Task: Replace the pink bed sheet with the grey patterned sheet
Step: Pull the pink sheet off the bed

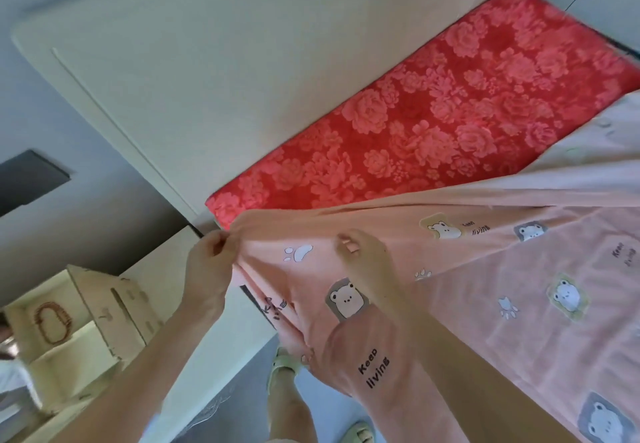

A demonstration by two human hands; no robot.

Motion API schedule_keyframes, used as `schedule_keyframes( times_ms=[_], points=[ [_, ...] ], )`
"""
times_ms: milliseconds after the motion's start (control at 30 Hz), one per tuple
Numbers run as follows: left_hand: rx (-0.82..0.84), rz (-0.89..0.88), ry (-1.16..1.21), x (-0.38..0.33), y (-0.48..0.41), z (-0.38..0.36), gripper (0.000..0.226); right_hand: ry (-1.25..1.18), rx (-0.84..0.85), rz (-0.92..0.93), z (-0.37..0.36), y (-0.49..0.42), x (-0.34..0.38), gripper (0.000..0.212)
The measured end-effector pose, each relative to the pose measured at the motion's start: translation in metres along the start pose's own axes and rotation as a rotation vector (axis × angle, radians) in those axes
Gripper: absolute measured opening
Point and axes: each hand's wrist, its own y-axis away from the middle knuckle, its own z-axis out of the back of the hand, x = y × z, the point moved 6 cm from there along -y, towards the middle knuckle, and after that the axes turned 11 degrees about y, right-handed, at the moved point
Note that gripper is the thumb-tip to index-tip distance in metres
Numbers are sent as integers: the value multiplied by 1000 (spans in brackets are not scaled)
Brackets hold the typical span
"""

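The pink sheet (519,297) with bear prints and "Keep living" lettering is pulled back off the near corner of the bed, baring the red floral mattress (433,124). My left hand (209,262) pinches the sheet's corner and lifts it at the mattress corner. My right hand (360,255) grips a fold of the same sheet a little to the right, fingers curled into the cloth. The sheet drapes down between my forearms. No grey patterned sheet is in view.
A cream headboard (207,72) runs behind the mattress. To the left stand a white bedside unit (214,338) and an open cardboard box (104,307) with a bead loop inside. My feet in green slippers (284,366) stand on the grey floor below.
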Motion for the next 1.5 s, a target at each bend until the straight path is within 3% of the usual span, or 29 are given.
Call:
schedule_keyframes(
  times_ms=[133,233,333,433,533,600,667,733,800,867,967,1067,1167,1267,1333,1433,1500],
  points=[
    [144,-246,-96,-91,63,-44,22,-81,-91,36,60,62,-22,28],
    [447,-450,-329,-125,126,-104,29,-265,-137,-1,97,102,-45,31],
    [781,-554,-462,-111,202,-157,21,-580,-7,-214,115,134,-70,36],
    [1043,-597,-504,-82,259,-194,36,-744,49,-438,120,168,-101,19],
    [1068,-601,-574,-64,268,-211,11,-768,-81,-487,119,189,-137,33],
    [883,-513,-589,-58,238,-214,24,-801,-156,-498,123,202,-145,28],
    [817,-318,-714,-40,207,-222,60,-828,-198,-481,129,210,-147,25],
    [916,51,-722,-12,196,-233,78,-824,-210,-462,133,215,-146,31],
    [1052,448,-543,12,212,-240,72,-841,-220,-478,133,222,-148,28],
    [1171,549,-419,14,226,-245,72,-848,-255,-524,135,228,-157,22],
    [1267,412,-552,2,224,-254,68,-850,-347,-591,139,243,-183,26],
    [1233,294,-771,-25,227,-271,33,-879,-424,-660,147,268,-211,26],
    [1224,28,-779,-63,262,-299,15,-901,-496,-753,154,301,-241,17],
    [1291,-450,-770,-93,323,-325,31,-958,-552,-809,151,340,-276,22],
    [1354,-650,-761,-99,366,-339,35,-1033,-588,-830,146,366,-298,16],
    [1413,-715,-748,-87,423,-362,47,-1069,-627,-906,144,409,-326,15],
    [1427,-780,-766,-70,471,-375,39,-1066,-683,-930,145,449,-352,15]
  ],
)
